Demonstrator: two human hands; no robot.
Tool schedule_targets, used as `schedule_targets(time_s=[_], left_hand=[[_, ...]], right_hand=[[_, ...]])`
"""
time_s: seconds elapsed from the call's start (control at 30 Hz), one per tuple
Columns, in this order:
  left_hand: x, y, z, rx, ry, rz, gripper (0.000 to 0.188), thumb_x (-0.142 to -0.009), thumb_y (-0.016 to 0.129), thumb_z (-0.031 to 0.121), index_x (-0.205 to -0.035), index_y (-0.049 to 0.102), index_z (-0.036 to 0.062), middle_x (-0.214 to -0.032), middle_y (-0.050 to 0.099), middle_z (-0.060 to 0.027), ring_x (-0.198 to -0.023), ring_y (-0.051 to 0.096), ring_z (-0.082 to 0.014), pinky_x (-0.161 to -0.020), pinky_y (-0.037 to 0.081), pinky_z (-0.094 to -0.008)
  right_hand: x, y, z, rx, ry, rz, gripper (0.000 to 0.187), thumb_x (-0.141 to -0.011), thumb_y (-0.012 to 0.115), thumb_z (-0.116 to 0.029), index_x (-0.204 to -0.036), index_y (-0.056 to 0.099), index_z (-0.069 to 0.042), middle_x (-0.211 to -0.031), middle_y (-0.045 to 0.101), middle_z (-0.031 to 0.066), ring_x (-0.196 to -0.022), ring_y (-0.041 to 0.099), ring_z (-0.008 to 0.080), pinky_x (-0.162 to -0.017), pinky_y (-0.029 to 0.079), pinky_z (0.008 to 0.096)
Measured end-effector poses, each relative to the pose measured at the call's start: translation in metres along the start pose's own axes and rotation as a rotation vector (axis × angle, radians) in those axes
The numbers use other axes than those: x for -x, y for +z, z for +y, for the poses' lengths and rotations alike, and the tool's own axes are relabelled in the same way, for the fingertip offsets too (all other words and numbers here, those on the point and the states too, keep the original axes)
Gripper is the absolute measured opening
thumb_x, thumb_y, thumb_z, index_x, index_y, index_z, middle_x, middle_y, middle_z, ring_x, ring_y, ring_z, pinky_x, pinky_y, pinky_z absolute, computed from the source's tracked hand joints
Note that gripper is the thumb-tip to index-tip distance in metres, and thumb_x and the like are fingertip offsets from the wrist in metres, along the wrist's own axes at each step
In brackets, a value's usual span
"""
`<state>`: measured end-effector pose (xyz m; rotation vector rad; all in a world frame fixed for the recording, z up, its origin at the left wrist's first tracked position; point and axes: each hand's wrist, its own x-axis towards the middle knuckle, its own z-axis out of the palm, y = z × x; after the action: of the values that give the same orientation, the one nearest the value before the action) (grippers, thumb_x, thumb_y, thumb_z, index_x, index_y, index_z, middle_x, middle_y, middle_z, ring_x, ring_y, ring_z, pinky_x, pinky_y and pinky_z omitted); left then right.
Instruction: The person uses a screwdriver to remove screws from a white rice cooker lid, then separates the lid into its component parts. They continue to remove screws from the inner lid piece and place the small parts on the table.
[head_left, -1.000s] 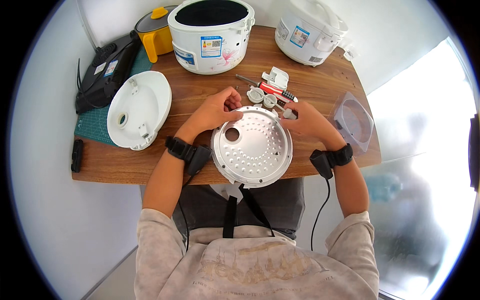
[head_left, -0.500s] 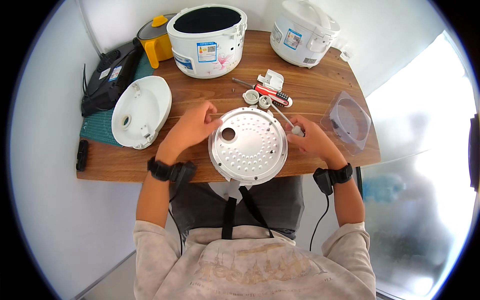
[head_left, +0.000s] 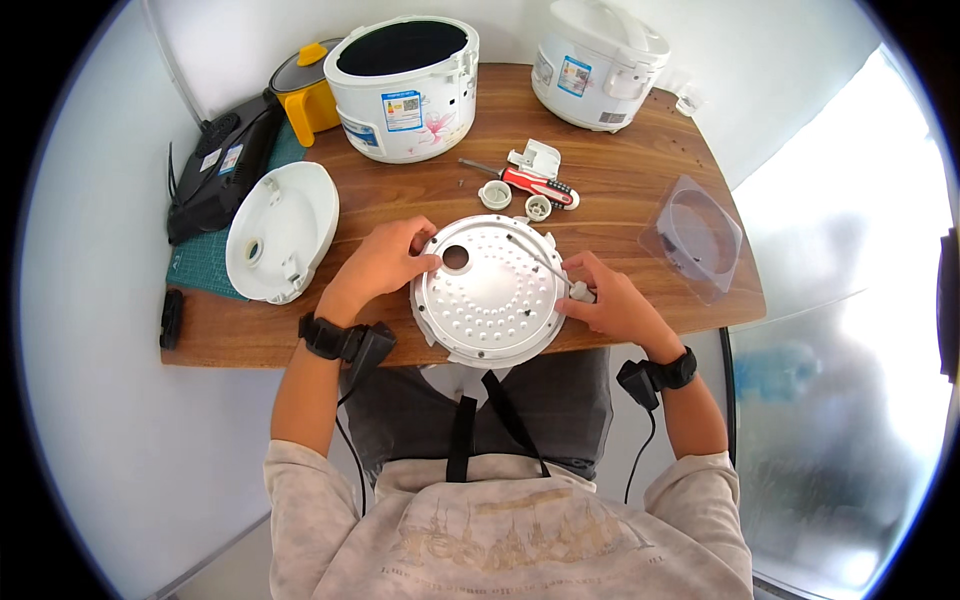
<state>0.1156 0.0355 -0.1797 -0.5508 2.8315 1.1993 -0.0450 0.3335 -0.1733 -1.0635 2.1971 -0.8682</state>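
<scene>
A round silver metal plate (head_left: 490, 300), dimpled and with one large hole near its upper left, lies at the table's front edge. My left hand (head_left: 385, 262) is closed on its left rim, thumb on top beside the hole. My right hand (head_left: 615, 300) holds a slim screwdriver (head_left: 545, 262) with a pale handle, its shaft lying across the plate's upper right. The fingers of this hand also touch the right rim. Small dark screws show around the plate. Just beyond it are two small white round caps, one (head_left: 495, 194) left of the other (head_left: 538, 207).
A red-and-black screwdriver (head_left: 538, 186) lies by a white plastic piece (head_left: 540, 157). Behind stand an open rice cooker body (head_left: 400, 125), a closed rice cooker (head_left: 595, 85) and a yellow pot (head_left: 312, 108). A white lid shell (head_left: 290, 225) sits left; a clear plastic tray (head_left: 695, 240), right.
The plate has turned clockwise a little. My right hand has come left onto its rim, and the screwdriver's tip has left a white cap and now lies over the plate.
</scene>
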Motion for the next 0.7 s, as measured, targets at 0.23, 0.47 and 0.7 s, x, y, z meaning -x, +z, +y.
schedule_targets(time_s=[0.23,0.47,0.7], left_hand=[[-0.033,-0.007,0.000,0.033,0.038,0.011,0.031,-0.085,0.077,0.014,-0.112,0.067,0.0041,-0.099,0.072,-0.0105,-0.086,0.067,-0.0203,-0.078,0.055,-0.0336],[-0.058,-0.012,-0.010,0.061,0.063,-0.023,0.027,-0.085,0.076,0.014,-0.109,0.068,0.0039,-0.100,0.073,-0.0108,-0.089,0.068,-0.0186,-0.080,0.055,-0.0314],[-0.059,-0.003,-0.028,0.283,0.179,-0.009,0.026,-0.085,0.076,0.014,-0.108,0.068,0.0049,-0.090,0.069,-0.0040,-0.077,0.060,-0.0128,-0.071,0.052,-0.0286]], right_hand=[[0.008,0.006,0.012,0.047,-0.130,0.079,0.047,-0.086,0.075,-0.021,-0.123,0.051,-0.006,-0.097,0.066,0.0137,-0.080,0.062,0.0247,-0.076,0.049,0.0350],[0.015,-0.035,-0.042,0.047,-0.065,-0.030,0.041,-0.085,0.072,-0.009,-0.119,0.051,-0.004,-0.092,0.068,0.0062,-0.082,0.064,0.0129,-0.077,0.051,0.0290],[-0.013,-0.063,-0.101,0.018,-0.192,0.380,0.028,-0.082,0.080,-0.008,-0.104,0.063,-0.002,-0.101,0.075,0.0084,-0.088,0.071,0.0144,-0.079,0.055,0.0278]])
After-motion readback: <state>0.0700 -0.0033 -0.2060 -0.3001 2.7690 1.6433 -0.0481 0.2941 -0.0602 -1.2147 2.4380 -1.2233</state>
